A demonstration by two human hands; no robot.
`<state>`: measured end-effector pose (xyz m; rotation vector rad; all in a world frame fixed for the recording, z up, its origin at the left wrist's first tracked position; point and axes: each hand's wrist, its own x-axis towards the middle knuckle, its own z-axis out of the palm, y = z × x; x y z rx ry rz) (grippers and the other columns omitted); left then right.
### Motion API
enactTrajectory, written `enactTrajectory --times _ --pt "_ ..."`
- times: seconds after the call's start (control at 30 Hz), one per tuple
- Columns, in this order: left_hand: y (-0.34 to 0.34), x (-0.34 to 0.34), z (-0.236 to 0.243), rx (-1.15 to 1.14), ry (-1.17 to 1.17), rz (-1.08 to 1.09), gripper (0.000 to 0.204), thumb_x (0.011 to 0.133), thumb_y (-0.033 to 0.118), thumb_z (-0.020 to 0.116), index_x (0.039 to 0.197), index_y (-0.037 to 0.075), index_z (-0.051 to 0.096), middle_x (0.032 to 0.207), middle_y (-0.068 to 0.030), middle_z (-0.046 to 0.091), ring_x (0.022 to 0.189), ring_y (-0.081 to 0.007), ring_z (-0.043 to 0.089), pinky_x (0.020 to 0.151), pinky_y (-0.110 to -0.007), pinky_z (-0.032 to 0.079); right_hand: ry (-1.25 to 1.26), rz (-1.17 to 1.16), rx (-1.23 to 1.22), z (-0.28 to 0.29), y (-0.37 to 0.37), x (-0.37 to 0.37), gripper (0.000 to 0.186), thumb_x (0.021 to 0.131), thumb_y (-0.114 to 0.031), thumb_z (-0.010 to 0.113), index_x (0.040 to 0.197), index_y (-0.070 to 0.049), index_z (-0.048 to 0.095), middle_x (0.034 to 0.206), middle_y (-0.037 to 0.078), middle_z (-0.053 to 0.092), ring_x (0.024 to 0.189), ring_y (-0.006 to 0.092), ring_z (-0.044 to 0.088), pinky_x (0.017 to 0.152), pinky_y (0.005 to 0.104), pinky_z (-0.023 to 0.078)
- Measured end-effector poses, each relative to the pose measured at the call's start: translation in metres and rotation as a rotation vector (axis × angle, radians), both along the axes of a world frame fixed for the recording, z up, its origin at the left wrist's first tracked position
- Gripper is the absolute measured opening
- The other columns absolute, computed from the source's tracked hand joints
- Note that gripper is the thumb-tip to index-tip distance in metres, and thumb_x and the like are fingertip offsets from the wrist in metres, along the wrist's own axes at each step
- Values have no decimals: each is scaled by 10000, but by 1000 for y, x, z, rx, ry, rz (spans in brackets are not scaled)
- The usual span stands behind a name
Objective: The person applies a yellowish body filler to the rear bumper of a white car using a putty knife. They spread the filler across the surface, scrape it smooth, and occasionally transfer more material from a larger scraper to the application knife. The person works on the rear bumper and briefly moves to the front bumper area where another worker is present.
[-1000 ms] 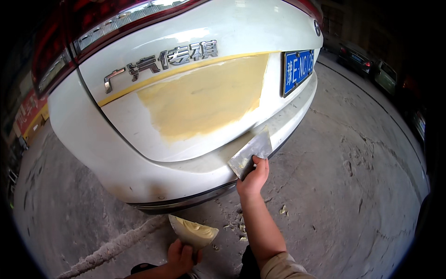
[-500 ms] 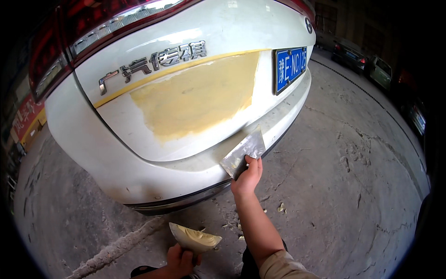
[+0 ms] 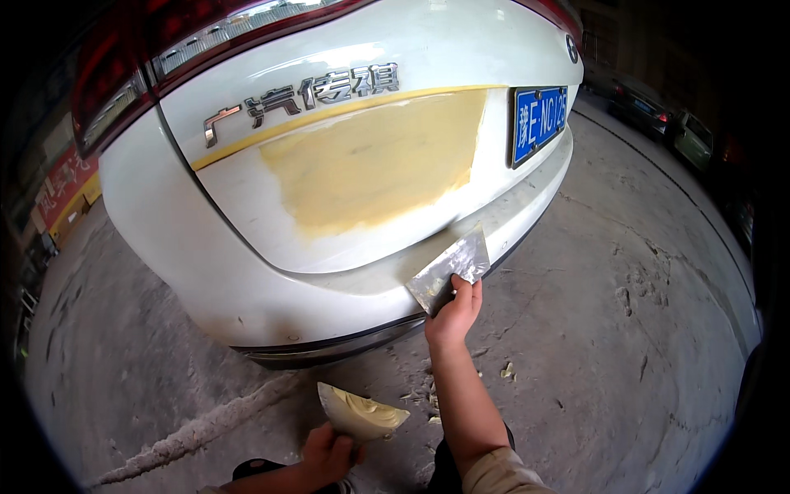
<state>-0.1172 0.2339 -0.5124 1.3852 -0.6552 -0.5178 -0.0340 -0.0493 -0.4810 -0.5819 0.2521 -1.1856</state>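
Spreader blade [image 3: 440,276] of bare grey metal, roughly rectangular, sits in the right hand [image 3: 455,317], its long axis slanting from near left to far right; the thumb presses on the face turned toward the wearer and the other fingers appear to back it from behind, so the grip pinches the blade by its near edge; in the view the blade overlaps the white rear bumper [image 3: 354,306], though whether it touches I cannot tell. The yellow putty patch [image 3: 378,160] lies on the tailgate [image 3: 247,202], far and to the left of that grip, its own long axis running left to right and rising a little toward the right, with its lower right part closest to the blade; of the two hands, the right is clearly the nearer to it. The left hand [image 3: 329,453] is low at the near side, left of the right forearm [image 3: 465,395]; its fingers close round the near end of a fan-shaped scraper [image 3: 350,426], whose far face carries a heap of soft yellow putty [image 3: 366,406]; this heap lies near and to the left of the blade, the two tools well apart; a strip of yellow masking tape [image 3: 329,119] borders the patch on its far side.
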Motion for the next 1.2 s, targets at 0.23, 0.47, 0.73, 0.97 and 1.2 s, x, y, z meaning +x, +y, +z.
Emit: enactTrajectory --times 0.23,0.47,0.73,0.97,1.2 --pt "-2 -1 3 13 74 -26 240 976 154 420 1058 -33 545 690 -43 599 581 -98 553 543 -259 455 0 43 -9 -5 -1 -1 256 816 -50 477 1062 -51 547 967 52 572 878 185 561 760 332 480" --pt "-4 -1 2 76 64 -21 198 955 111 425 1042 -9 557 673 -37 594 575 -99 555 549 -257 458 23 41 -29 2 0 -4 214 826 -53 483 1028 -40 554 954 47 570 867 166 546 775 302 451" --pt "-7 -1 10 58 18 -19 161 948 95 432 1004 3 551 653 -39 590 569 -118 564 551 -269 457 31 49 -16 1 -1 -4 277 830 -76 494 1099 -41 552 1003 51 572 922 179 549 818 318 455" --pt "-11 1 22 61 -87 -53 136 945 81 433 979 6 541 651 -37 586 564 -124 558 545 -277 452 63 17 -125 -11 -8 -1 285 837 -71 497 1116 -36 541 1013 52 570 929 176 546 821 314 455" --pt "-9 0 12 36 -45 15 214 922 72 521 1129 21 500 824 -60 610 643 -111 571 582 -271 470 64 49 -145 -8 -12 -3 287 846 -80 509 1129 -34 533 1019 51 566 928 172 538 819 307 449"
